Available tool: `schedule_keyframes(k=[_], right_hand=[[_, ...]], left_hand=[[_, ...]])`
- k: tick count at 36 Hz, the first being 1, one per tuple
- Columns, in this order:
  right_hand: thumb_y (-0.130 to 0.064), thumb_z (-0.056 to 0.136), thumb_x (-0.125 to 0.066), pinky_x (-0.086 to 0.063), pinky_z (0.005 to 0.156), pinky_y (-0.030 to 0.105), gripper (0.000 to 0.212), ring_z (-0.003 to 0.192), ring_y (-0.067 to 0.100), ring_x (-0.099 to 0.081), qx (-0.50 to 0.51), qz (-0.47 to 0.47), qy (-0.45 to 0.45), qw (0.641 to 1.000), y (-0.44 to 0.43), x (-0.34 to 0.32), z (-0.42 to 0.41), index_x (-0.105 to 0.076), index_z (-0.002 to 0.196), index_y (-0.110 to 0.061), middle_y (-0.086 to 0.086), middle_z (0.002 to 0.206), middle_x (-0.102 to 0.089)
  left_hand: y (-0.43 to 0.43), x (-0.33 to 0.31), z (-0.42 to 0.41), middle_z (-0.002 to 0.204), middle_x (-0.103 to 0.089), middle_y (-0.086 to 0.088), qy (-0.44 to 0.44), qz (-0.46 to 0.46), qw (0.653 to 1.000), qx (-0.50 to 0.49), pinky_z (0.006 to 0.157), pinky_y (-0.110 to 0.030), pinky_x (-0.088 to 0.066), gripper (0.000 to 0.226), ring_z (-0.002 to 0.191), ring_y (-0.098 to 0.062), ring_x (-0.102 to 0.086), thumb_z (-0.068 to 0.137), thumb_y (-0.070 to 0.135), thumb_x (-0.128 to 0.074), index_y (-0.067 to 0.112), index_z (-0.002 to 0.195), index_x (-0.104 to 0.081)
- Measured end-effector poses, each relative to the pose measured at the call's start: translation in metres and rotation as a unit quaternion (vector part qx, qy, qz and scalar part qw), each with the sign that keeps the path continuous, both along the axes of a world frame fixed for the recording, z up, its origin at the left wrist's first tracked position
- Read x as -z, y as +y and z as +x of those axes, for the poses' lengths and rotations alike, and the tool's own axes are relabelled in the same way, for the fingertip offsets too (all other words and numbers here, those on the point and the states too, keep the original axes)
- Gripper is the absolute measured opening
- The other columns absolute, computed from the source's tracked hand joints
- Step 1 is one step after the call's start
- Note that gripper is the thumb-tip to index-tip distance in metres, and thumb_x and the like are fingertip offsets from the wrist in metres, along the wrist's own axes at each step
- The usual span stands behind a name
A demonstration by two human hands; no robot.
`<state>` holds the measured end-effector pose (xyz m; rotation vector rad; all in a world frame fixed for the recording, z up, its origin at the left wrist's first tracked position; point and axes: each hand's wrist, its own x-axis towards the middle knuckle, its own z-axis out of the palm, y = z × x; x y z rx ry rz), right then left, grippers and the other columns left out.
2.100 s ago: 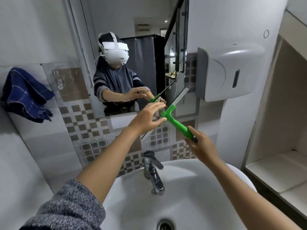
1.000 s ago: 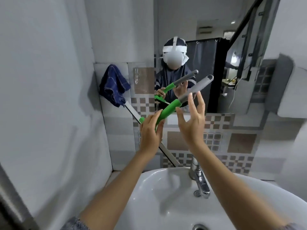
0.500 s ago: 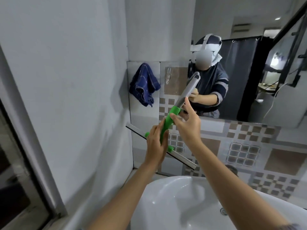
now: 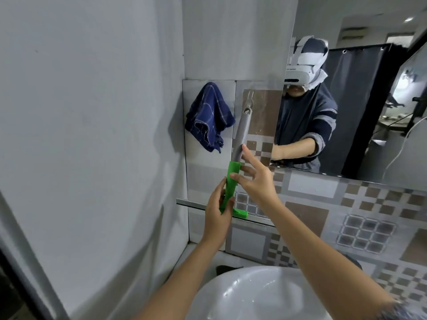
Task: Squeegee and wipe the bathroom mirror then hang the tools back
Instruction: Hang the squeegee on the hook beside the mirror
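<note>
The squeegee (image 4: 233,176) stands upright against the tiled wall, green neck below, grey handle above, its metal blade (image 4: 191,204) level at the bottom. The handle's top end is at a clear hook (image 4: 248,99) on the tile. My left hand (image 4: 218,218) grips the green neck near the blade. My right hand (image 4: 253,179) touches the handle with thumb and spread fingers, holding it loosely. A dark blue checked cloth (image 4: 209,116) hangs on the wall just left of the hook. The mirror (image 4: 360,100) fills the upper right.
A plain grey side wall (image 4: 92,135) closes in on the left. The white sink (image 4: 254,294) lies below my arms. Patterned tiles (image 4: 346,215) run under the mirror, which reflects a person with a headset and a dark curtain.
The squeegee went from my right hand beside the mirror to both hands, swung upright, and moved left and up until its handle end reached the hook. The view turned left.
</note>
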<state>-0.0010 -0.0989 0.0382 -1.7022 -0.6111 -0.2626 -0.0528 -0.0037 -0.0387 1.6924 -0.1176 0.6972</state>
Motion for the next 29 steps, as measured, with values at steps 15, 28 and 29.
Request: schedule_keyframes(k=[15,28,29], right_hand=[[0.003,0.078,-0.067,-0.052,0.093,0.037,0.077,0.114,0.013,-0.054,0.026,-0.029,-0.063,0.997,-0.008,0.020,0.036,-0.032,0.130,-0.041,-0.011,0.124,-0.048],[-0.003,0.081,-0.066,-0.039,0.095,0.014,0.074,0.118,0.004,-0.042,0.071,-0.085,-0.120,0.987,-0.005,0.028,0.047,-0.030,0.142,-0.025,-0.012,0.126,-0.041],[-0.003,0.081,-0.067,-0.039,0.095,0.014,0.074,0.118,0.005,-0.042,0.074,-0.085,-0.124,0.986,-0.005,0.028,0.047,-0.031,0.141,-0.025,-0.012,0.125,-0.042]], left_hand=[[-0.003,0.013,0.046,0.105,-0.060,0.002,0.000,-0.004,1.000,0.022,0.090,-0.034,-0.052,0.051,0.098,-0.008,-0.059,0.088,0.010,-0.057,0.049,0.115,-0.036],[0.000,0.017,0.065,0.109,-0.060,0.008,-0.008,-0.009,0.999,0.033,0.090,-0.025,-0.051,0.049,0.101,-0.002,-0.059,0.089,0.011,-0.056,0.048,0.116,-0.039],[0.000,0.016,0.064,0.110,-0.059,0.009,-0.011,-0.002,0.999,0.031,0.089,-0.022,-0.050,0.048,0.101,-0.001,-0.059,0.090,0.010,-0.055,0.047,0.116,-0.039]])
